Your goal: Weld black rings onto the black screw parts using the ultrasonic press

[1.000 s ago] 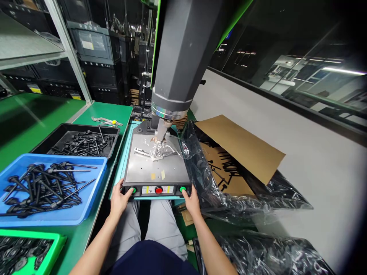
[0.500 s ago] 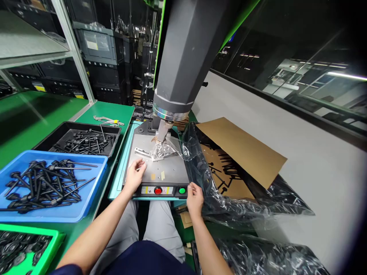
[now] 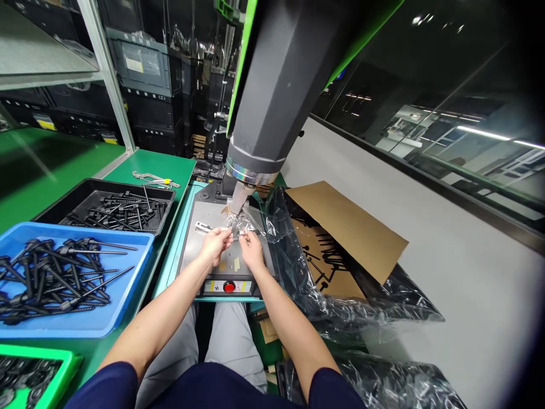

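Observation:
Both of my hands are over the grey metal plate (image 3: pixel 193 250) of a press machine, just below its tapered metal head (image 3: pixel 242 199). Crumpled clear plastic film (image 3: pixel 251 218) lies under the tip. My left hand (image 3: pixel 216 245) pinches the film's near edge from the left. From the right, my right hand (image 3: pixel 252 249) closes thumb and fingers on the same film, a small gap from the left. Whatever small part lies inside the film cannot be made out. A slotted metal bar (image 3: pixel 202 226) sits left of my left fingers.
A red button (image 3: pixel 229 287) is on the machine's front. On the left are a blue tray (image 3: pixel 142 250) of black threaded parts, a black tray (image 3: pixel 170 207) and a green tray (image 3: pixel 70 363). To the right, a cardboard sheet (image 3: pixel 349 227) tops a black-plastic-lined box.
My left hand has moved forward and right to the film. My right hand has left the green button's side and reached in to the film; its forearm now covers that button.

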The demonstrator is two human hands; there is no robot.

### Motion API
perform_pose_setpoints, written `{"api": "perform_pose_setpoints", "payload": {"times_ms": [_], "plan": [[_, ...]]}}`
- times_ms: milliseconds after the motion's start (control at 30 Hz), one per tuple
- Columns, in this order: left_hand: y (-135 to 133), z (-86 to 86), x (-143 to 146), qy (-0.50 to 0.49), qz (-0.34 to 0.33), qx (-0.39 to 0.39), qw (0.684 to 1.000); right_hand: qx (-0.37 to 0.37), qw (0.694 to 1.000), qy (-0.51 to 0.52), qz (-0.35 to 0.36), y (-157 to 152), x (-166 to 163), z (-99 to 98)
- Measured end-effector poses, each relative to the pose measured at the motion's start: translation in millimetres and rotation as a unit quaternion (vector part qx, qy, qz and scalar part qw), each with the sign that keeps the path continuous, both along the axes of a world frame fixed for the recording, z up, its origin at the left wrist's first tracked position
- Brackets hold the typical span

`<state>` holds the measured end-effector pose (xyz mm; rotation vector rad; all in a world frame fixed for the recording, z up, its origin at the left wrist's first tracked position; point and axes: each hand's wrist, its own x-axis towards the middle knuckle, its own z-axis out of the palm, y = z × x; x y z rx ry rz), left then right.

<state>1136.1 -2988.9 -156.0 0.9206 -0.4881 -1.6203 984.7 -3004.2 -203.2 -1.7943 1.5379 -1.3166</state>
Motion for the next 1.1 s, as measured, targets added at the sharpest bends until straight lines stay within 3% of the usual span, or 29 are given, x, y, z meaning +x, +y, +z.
{"api": "perform_pose_setpoints", "payload": {"times_ms": [167, 433, 567, 700, 800, 867, 933, 1033, 1100], "plan": [[-2, 9.7, 2, 0.005, 0.006, -0.015, 1.000, -0.069, 0.995, 0.046, -0.047, -29, 9, 21.0], [-11, 19.9, 7, 0.010, 0.011, -0.046, 0.999, -0.063, 0.988, 0.139, -0.001, -70, 20, 53.5], [-17, 21.5, 11, 0.012, 0.025, -0.062, 0.998, -0.077, 0.986, 0.145, 0.001, -75, 22, 70.5], [-18, 17.7, 13, -0.004, 0.039, -0.071, 0.997, -0.084, 0.992, 0.092, 0.002, -51, 11, 73.6], [-15, 8.0, 15, -0.037, 0.047, -0.071, 0.996, 0.042, 0.997, -0.017, 0.069, -12, 0, 67.0], [-9, -2.0, 17, -0.060, 0.051, -0.061, 0.995, 0.129, 0.979, -0.086, 0.135, 16, -4, 63.5], [1, -14.5, 21, -0.076, 0.053, -0.041, 0.995, 0.161, 0.963, -0.117, 0.181, 41, -4, 63.7], [26, -35.0, 29, -0.118, 0.047, -0.016, 0.992, 0.099, 0.972, -0.079, 0.198, 68, 0, 71.1], [46, -47.2, 35, -0.142, -0.011, -0.051, 0.988, 0.031, 0.978, -0.017, 0.203, 80, 6, 78.5]]}}
